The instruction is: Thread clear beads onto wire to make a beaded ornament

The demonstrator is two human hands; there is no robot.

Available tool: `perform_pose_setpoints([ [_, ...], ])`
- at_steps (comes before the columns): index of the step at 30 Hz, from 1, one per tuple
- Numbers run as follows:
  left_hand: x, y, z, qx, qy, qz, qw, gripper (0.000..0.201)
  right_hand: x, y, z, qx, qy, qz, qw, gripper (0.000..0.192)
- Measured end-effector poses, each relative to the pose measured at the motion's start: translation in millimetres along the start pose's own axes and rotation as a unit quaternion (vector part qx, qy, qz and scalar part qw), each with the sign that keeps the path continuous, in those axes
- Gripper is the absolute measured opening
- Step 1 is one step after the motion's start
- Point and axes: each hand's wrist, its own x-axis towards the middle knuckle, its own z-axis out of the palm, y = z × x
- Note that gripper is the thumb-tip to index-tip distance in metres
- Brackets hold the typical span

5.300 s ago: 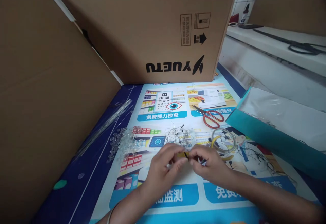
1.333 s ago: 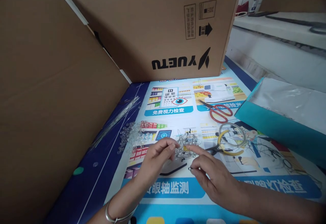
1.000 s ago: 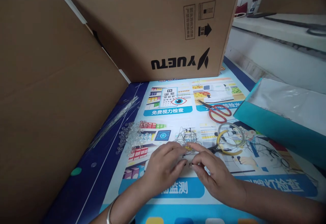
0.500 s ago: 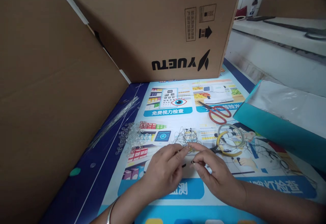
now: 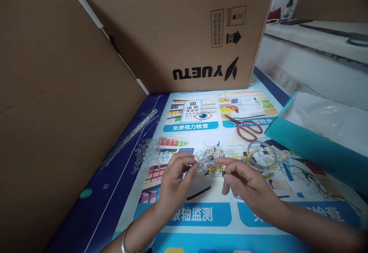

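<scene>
1. Here's the left hand (image 5: 174, 180), silver bangle (image 5: 123, 243) on its wrist: thumb and forefinger come together at the near left edge of a loose tangle of thin grey cords with clear beads and black ends (image 5: 211, 155); whether that grip has a strand, I can't tell.
2. Over to the right hand (image 5: 251, 180): thumb and forefinger pinch closed on a small black piece (image 5: 223, 173), right beside the tangle, forefinger extended along its near side.
3. The tangle sits mid-table, just beyond and between both hands, over the blue-and-white printed sheet (image 5: 198, 239).
4. Left of it, a spread of clear round beads (image 5: 151, 155).
5. Behind the right hand, a clear coiled ring (image 5: 275, 159) and partly hidden curved yellow handles (image 5: 250, 156); farther back, red-handled scissors (image 5: 249, 130) lie splayed.
</scene>
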Motion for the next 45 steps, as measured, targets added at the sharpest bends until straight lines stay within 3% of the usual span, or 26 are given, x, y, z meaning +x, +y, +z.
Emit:
perform_pose_setpoints([
  [3,-1.0,-6.2,-0.9,-0.027,-0.004,-0.027,0.999,0.009,3.7,-7.2,-5.8,0.078,-0.023,0.061,0.995,0.018],
  [7,-0.6,-14.0,-1.6,-0.023,-0.019,0.019,0.999,0.018,6.8,-7.6,-10.7,0.137,-0.045,0.101,0.984,0.02],
  [14,1.0,-15.2,2.2,0.075,-0.096,0.127,0.984,0.03,7.2,-4.2,-11.9,0.143,-0.046,0.091,0.984,0.022],
  [17,-0.8,-19.3,4.9,0.132,-0.104,0.166,0.972,0.028,7.7,-4.9,-11.9,0.134,-0.04,0.089,0.986,0.021],
  [23,-6.6,-32.9,3.0,0.237,-0.135,0.196,0.942,0.034,8.0,-4.7,-11.6,0.121,-0.038,0.088,0.988,0.02],
  [29,-6.8,-36.2,1.7,0.221,-0.121,0.184,0.95,0.032,7.7,-5.1,-10.3,0.136,-0.04,0.088,0.986,0.017],
  [38,11.0,-13.0,-5.7,0.125,-0.185,0.113,0.968,0.019,9.5,-4.4,-11.7,0.122,-0.036,0.089,0.988,0.02],
  [45,8.0,-2.1,-6.0,0.162,-0.206,0.091,0.961,0.017,8.4,-4.8,-9.9,0.119,-0.049,0.083,0.988,0.021],
])
